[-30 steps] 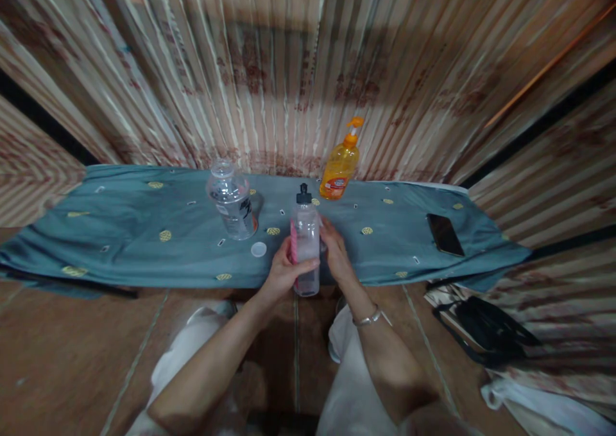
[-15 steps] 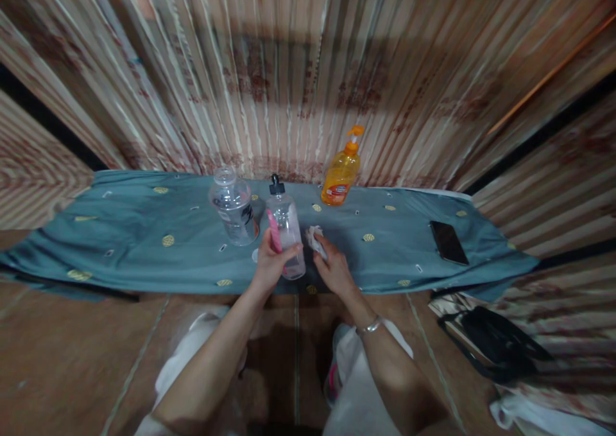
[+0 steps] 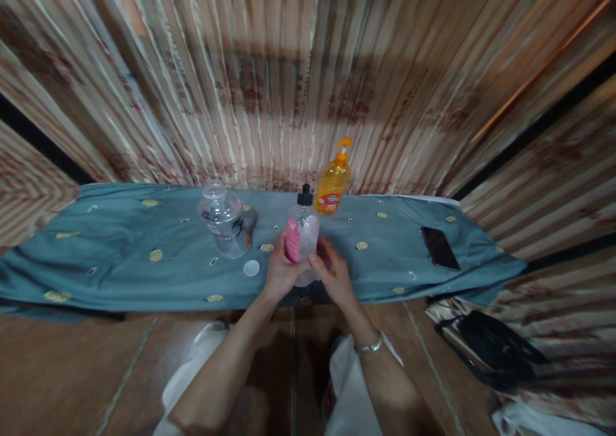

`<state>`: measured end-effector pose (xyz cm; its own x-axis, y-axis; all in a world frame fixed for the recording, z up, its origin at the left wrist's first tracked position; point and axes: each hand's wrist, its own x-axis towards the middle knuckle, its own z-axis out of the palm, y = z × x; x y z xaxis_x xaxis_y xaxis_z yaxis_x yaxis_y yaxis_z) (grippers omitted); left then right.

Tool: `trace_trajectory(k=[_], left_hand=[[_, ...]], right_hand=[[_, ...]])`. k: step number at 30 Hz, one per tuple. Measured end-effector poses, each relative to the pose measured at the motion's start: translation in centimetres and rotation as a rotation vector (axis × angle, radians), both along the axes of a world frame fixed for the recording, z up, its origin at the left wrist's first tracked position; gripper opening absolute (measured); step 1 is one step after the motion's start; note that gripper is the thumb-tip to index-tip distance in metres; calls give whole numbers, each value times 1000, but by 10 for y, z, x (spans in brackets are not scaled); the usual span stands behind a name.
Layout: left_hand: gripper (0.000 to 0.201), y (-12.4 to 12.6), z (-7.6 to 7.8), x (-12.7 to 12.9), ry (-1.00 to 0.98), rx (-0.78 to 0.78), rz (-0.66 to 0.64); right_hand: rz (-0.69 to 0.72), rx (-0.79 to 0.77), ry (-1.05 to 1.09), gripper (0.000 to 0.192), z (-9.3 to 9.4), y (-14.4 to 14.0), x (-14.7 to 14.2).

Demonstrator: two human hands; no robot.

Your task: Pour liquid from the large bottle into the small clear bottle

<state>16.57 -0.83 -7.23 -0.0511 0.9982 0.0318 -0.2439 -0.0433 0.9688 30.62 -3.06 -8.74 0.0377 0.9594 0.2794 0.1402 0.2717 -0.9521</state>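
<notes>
A clear plastic bottle [image 3: 308,230] with a black cap and a pink label stands nearly upright between my hands, just above or on the front of the cloth. My left hand [image 3: 283,268] is closed around its left side, thumb across the front. On the lower right side, my right hand [image 3: 334,270] grips the bottle too, thumb in front and fingers partly behind. The crumpled white tissue seen in that hand before is hidden or cannot be made out. Left of the hands are a large clear bottle [image 3: 225,224] without a cap and a round white lid [image 3: 251,268].
An orange pump bottle [image 3: 332,185] stands behind my hands. At the right lies a black phone [image 3: 439,248]. The blue-green tablecloth [image 3: 125,250] drapes over the front edge. A pleated curtain [image 3: 269,102] hangs close behind, and a dark bag [image 3: 491,346] is on the right.
The bottle in my left hand has moved right and turned, showing more pink label. My right hand has come from beside it onto the bottle, and the tissue has gone from sight.
</notes>
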Motion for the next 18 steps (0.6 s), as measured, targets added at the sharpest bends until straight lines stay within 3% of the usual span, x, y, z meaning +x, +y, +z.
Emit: trace_trajectory(k=[7, 13, 18], left_hand=[[76, -2, 5, 17, -180, -96, -168], [80, -1, 4, 22, -292, -173, -269], [86, 2, 6, 22, -326, -201, -308]], right_hand=[[113, -135, 368, 67, 11, 30, 19], [252, -291, 311, 63, 13, 45, 30], [257, -284, 294, 58, 29, 45, 37]])
